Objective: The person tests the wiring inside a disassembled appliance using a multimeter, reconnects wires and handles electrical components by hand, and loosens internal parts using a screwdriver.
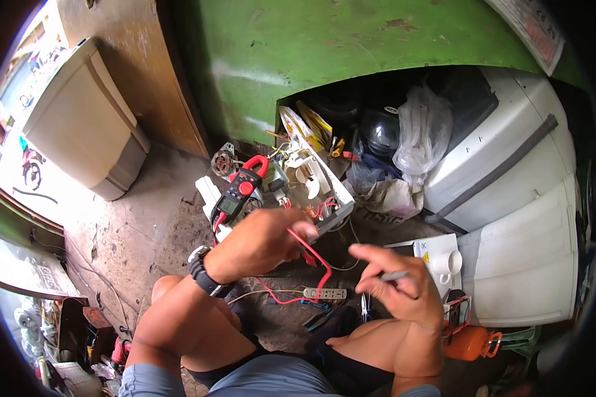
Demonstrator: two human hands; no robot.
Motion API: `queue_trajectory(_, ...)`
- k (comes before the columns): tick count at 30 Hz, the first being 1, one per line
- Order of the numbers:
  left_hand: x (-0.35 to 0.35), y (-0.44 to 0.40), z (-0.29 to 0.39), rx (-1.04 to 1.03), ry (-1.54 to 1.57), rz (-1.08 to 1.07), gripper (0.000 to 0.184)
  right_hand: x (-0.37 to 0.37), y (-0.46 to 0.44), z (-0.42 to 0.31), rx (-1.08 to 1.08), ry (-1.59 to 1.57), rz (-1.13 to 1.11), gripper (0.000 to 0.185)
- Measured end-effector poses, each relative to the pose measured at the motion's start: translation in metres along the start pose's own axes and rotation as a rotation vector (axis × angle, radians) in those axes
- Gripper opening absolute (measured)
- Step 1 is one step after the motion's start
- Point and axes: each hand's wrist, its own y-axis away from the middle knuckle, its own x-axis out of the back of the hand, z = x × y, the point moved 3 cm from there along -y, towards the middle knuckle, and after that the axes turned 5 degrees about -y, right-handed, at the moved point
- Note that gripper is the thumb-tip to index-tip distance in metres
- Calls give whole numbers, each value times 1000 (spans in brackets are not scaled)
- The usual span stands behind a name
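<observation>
My left hand [266, 243], with a black-strapped watch on its wrist, is closed on a red wire [324, 263] that loops down toward the floor. Its fingers are partly hidden and a little blurred. To the right, my right hand [404, 286] holds a small grey stick-like thing [395, 276] across its fingers, with index finger and thumb apart. Just beyond my left hand lies a red and black clamp meter [240, 191]. It rests against an opened appliance part [341, 198] with white plastic pieces and loose wires.
A power strip [325, 293] and pliers [365, 307] lie on the floor between my legs. A white mug [449, 263] is at the right, above an orange gas canister [469, 345]. White appliance housings [516, 238] fill the right side. A green panel [258, 53] stands ahead.
</observation>
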Motion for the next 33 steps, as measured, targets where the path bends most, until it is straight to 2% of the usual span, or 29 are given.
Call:
queue_trajectory(1,8,-2,-7,66,137,54,33,6,-7,5,-14,-2,92,41)
queue_trajectory(2,12,-5,-20,-25,219,158,41,12,-15,18,8,-22,160,39)
queue_trajectory(3,20,-6,-18,26,381,146,42,19,-22,32,28,-42,231,37)
queue_trajectory(4,27,-9,-19,-8,489,165,42,26,-28,40,-26,-63,199,46)
queue_trajectory(5,32,-13,-22,-41,599,185,41,27,-37,48,-30,-66,196,46)
queue_trajectory(6,35,-17,-29,-41,679,214,29,26,-46,56,38,-192,199,53)
queue_trajectory(7,33,-19,-30,-30,681,214,29,25,-53,67,104,-321,202,60)
queue_trajectory(8,35,-20,-25,-69,607,294,22,24,-59,81,116,-293,119,64)
queue_trajectory(9,36,-22,-22,-108,529,369,18,17,-68,90,176,-315,125,59)
queue_trajectory(11,31,-29,-35,-118,578,404,20,8,-79,103,195,-246,70,57)
queue_trajectory(13,32,-33,-37,-213,378,546,18,9,-87,113,237,-202,16,55)
queue_trajectory(15,25,-35,-36,-184,405,548,20,6,-91,121,200,-426,-20,53)
queue_trajectory(16,22,-35,-34,-184,332,528,20,8,-91,129,203,-556,-85,66)
queue_trajectory(17,18,-35,-33,-184,260,505,20,9,-90,132,196,-560,-84,66)
queue_trajectory(19,0,-37,-35,-172,358,438,25,10,-88,138,112,-1044,-115,98)
queue_trajectory(20,-8,-38,-36,-174,365,432,26,14,-86,144,123,-1135,-162,121)
queue_trajectory(23,-31,-40,-45,-161,343,401,24,20,-83,152,73,-1308,-117,125)
queue_trajectory(24,-37,-42,-47,-110,433,378,22,24,-84,148,36,-1179,-80,90)
queue_trajectory(25,-41,-43,-49,-60,520,354,19,24,-82,151,29,-1180,-75,90)
queue_trajectory(26,-43,-45,-51,-54,518,349,19,24,-81,158,-80,-1009,8,68)
queue_trajectory(28,-43,-45,-54,-28,503,304,19,21,-83,161,-153,-732,122,24)
queue_trajectory(29,-43,-44,-55,-4,485,264,19,21,-84,162,-154,-733,123,24)
queue_trajectory(31,-44,-46,-59,-37,421,295,17,23,-87,162,-81,-431,108,24)
queue_trajectory(33,-43,-46,-63,-72,357,325,16,22,-87,160,-81,-407,132,19)
